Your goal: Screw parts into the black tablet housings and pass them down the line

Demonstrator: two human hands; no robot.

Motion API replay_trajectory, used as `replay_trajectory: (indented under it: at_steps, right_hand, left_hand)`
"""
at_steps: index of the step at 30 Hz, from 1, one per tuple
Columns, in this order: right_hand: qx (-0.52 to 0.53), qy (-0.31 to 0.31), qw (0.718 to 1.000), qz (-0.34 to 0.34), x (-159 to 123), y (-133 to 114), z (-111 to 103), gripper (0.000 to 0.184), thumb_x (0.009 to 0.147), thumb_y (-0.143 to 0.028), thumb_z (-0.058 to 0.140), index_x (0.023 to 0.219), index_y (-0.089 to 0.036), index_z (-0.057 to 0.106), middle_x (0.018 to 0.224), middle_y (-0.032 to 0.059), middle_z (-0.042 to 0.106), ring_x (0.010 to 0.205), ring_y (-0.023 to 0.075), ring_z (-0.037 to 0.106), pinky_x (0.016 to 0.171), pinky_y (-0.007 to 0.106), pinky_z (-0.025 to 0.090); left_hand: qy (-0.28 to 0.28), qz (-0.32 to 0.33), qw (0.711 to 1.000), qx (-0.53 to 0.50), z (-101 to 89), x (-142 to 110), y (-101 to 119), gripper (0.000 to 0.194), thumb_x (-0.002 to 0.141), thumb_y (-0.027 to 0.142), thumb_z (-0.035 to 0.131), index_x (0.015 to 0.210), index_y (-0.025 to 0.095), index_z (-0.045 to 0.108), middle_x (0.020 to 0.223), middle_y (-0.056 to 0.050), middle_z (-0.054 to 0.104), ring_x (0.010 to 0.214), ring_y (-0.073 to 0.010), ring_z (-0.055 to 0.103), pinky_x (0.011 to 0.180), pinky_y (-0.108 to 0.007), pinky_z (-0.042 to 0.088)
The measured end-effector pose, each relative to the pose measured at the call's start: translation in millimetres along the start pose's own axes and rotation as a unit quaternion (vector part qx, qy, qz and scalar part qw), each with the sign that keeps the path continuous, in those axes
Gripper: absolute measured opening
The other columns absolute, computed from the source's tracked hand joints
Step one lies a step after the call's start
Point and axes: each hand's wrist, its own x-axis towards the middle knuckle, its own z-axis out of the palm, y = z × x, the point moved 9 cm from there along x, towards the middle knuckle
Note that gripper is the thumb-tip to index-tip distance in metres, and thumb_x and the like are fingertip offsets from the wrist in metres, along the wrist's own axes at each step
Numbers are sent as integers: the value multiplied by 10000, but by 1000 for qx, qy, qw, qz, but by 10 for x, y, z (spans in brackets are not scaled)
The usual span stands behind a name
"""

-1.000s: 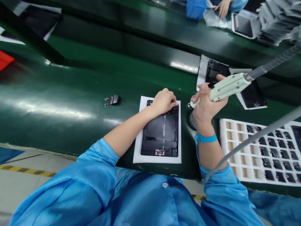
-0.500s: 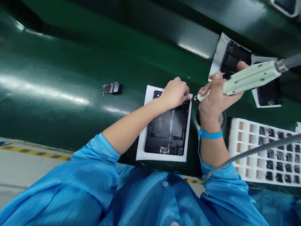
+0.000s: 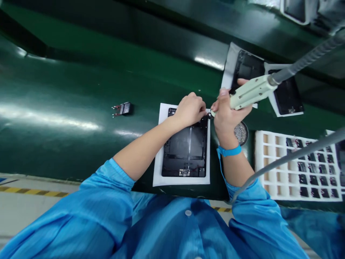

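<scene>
A black tablet shell (image 3: 179, 144) lies on a white foam sheet (image 3: 158, 162) in front of me, with a small circuit board (image 3: 184, 172) at its near end. My left hand (image 3: 191, 109) rests over the shell's upper right corner, fingers curled together and pointing down; what they pinch, if anything, is hidden. In my right hand (image 3: 228, 117) is a pale green electric screwdriver (image 3: 252, 92), tilted, its nose at that same corner beside my left fingertips. The bit's end cannot be made out. A round dish of screws (image 3: 242, 133) sits just right of my right wrist.
Two more tablet shells (image 3: 249, 64) lie on white sheets at the upper right. A white compartment tray (image 3: 258, 162) with small black wired parts stands right. One small black part with wires (image 3: 124, 108) lies left. A grey cable (image 3: 293, 154) crosses over my right forearm.
The view has shifted, so the bench things sit further left. The screwdriver's nose has come slightly closer to the shell's corner, and more of the screw dish shows. My left hand stays on the corner.
</scene>
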Motion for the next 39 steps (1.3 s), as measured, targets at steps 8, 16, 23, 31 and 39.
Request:
replay_trajectory:
  at_steps: [8, 16, 23, 31, 39]
  right_hand:
    - [-16, 142, 986, -89, 135, -401, -905, 431, 1039, -545, 763, 1359, -349, 551, 817, -62, 593, 473, 121, 480, 492, 342, 537]
    - [-82, 143, 983, -81, 154, -72, -1088, 544, 1088, -636, 686, 1513, -334, 531, 1050, 24, 706, 515, 130, 490, 527, 388, 566]
    - [-46, 145, 985, -84, 162, -3, -1052, 468, 1073, -552, 734, 1453, -356, 543, 979, -25, 689, 472, 136, 517, 500, 370, 537]
    - [-49, 140, 985, -86, 159, 9, -1061, 439, 1080, -547, 739, 1436, -364, 561, 946, -34, 663, 477, 143, 545, 505, 366, 552]
    - [-47, 139, 985, -92, 176, 56, -1092, 491, 1074, -584, 740, 1478, -392, 538, 960, -42, 652, 474, 133, 535, 525, 384, 594]
  left_hand:
    - [34, 1, 999, -6, -5, -27, -26, 172, 1026, 302, 775, 894, 230, 857, 928, -118, 780, 1091, -359, 623, 919, -508, 524]
    - [13, -19, 1000, 5, -40, -36, 18, 203, 1045, 309, 734, 954, 206, 882, 995, -139, 803, 1145, -379, 627, 948, -507, 519]
    - [13, -20, 1000, 4, -47, -38, 25, 182, 1041, 293, 742, 963, 211, 885, 1011, -136, 801, 1152, -375, 617, 952, -496, 510]
    - [11, -16, 1000, 4, -47, -36, 30, 195, 1047, 293, 733, 975, 200, 889, 1001, -137, 795, 1162, -380, 622, 966, -509, 525]
    - [13, -10, 1000, 1, -35, -24, 19, 189, 1052, 288, 744, 982, 186, 886, 995, -128, 798, 1134, -363, 624, 965, -503, 530]
